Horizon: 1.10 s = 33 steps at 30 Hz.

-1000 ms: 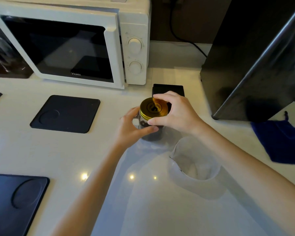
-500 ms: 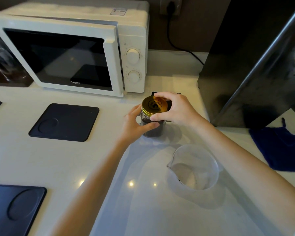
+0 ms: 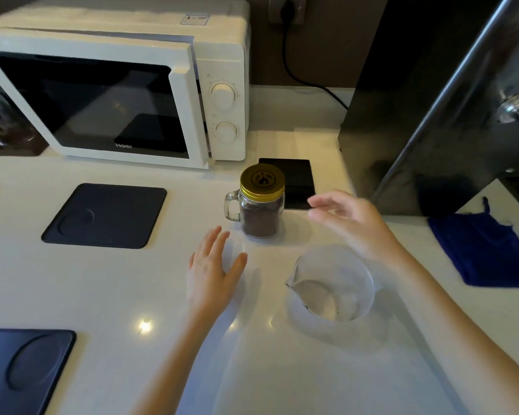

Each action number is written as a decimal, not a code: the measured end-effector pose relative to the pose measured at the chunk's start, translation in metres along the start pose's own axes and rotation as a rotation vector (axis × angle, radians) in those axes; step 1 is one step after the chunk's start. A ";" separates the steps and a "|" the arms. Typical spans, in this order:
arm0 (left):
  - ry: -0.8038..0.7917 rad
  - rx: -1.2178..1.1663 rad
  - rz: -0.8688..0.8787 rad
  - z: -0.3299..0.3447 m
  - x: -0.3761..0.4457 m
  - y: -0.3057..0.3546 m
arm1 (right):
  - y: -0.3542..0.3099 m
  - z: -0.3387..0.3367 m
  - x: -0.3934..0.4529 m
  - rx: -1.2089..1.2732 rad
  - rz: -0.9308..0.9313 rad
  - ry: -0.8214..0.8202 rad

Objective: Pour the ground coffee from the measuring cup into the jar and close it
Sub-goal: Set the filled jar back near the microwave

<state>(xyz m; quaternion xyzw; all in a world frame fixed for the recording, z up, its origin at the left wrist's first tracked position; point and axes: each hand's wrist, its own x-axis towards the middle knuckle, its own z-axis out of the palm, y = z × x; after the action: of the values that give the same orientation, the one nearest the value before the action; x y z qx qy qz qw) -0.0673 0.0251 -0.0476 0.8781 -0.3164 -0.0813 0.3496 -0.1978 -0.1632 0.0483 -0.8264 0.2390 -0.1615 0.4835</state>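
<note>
A small glass jar [image 3: 259, 215] with a handle on its left side stands upright on the white counter, with dark ground coffee inside. A gold lid [image 3: 262, 179] sits on its mouth. The clear plastic measuring cup [image 3: 331, 287] stands to the jar's near right, with nothing visible in it. My left hand [image 3: 215, 268] hovers open just near-left of the jar, apart from it. My right hand [image 3: 352, 221] is open to the jar's right, above the cup's far rim, touching neither.
A white microwave [image 3: 132, 88] stands at the back left. A black box [image 3: 294, 182] lies right behind the jar. Dark mats [image 3: 105, 215] [image 3: 21, 369] lie on the left. A tall black appliance [image 3: 432, 100] and a blue cloth [image 3: 492, 250] are on the right.
Both hands have let go of the jar and lid and drawn back toward me, fingers spread. The jar stands alone with the lid on.
</note>
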 end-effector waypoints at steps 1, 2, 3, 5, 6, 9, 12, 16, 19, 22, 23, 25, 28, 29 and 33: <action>-0.007 0.030 0.016 0.002 -0.011 -0.003 | 0.005 -0.001 -0.012 0.043 -0.007 0.051; -0.015 0.064 0.041 0.004 -0.020 -0.005 | 0.011 -0.001 -0.023 0.082 -0.008 0.118; -0.026 0.099 0.070 0.005 -0.029 -0.007 | 0.016 0.000 -0.034 0.118 0.001 0.193; -0.055 0.156 0.113 0.008 -0.041 -0.010 | 0.025 0.007 -0.051 0.191 0.041 0.341; -0.076 0.176 0.123 0.011 -0.045 -0.011 | 0.029 0.011 -0.059 0.238 0.074 0.407; -0.106 0.218 0.126 0.017 -0.054 -0.013 | 0.036 0.026 -0.074 0.344 0.172 0.549; -0.108 0.241 0.114 0.019 -0.056 -0.013 | 0.039 0.037 -0.081 0.417 0.233 0.605; -0.098 0.236 0.109 0.018 -0.054 -0.012 | 0.042 0.045 -0.085 0.548 0.279 0.696; -0.092 0.232 0.104 0.017 -0.055 -0.011 | 0.042 0.047 -0.084 0.660 0.321 0.705; -0.086 0.216 0.099 0.017 -0.055 -0.011 | 0.040 0.044 -0.078 0.786 0.408 0.680; -0.085 0.215 0.100 0.017 -0.055 -0.011 | 0.040 0.042 -0.075 0.807 0.428 0.672; -0.086 0.220 0.106 0.017 -0.055 -0.011 | 0.041 0.037 -0.068 0.802 0.430 0.673; -0.090 0.224 0.105 0.016 -0.054 -0.010 | 0.038 0.027 -0.051 0.723 0.361 0.665; -0.092 0.225 0.104 0.016 -0.054 -0.010 | 0.037 0.023 -0.044 0.704 0.343 0.656; -0.082 0.207 0.102 0.015 -0.054 -0.010 | 0.039 0.012 -0.007 0.755 0.357 0.696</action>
<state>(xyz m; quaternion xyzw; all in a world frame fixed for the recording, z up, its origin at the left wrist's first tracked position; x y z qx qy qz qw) -0.1106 0.0554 -0.0693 0.8882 -0.3813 -0.0661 0.2477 -0.2063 -0.1669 0.0080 -0.4393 0.4471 -0.4155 0.6591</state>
